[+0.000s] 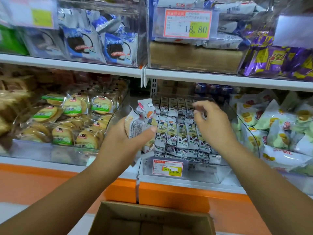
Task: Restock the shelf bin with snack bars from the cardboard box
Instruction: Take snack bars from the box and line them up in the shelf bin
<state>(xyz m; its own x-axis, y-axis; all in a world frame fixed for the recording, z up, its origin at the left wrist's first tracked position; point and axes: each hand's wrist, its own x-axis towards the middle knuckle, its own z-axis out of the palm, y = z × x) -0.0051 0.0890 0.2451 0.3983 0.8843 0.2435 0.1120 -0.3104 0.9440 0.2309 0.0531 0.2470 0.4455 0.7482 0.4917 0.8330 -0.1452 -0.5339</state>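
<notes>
Packed snack bars (179, 133) lie close below the fingers (200, 106) of the right hand (210, 122). Open room above them up to the upper shelf (220, 79). Clear bin wall (232, 113) just right.

Left hand (125, 138) grips a bunch of snack bars (140, 116) at the shelf bin (203, 168) left edge. Right hand (210, 122) hovers over packed rows (179, 133) inside, fingers loosely curled, blurred. Cardboard box (152, 217) open below.
</notes>
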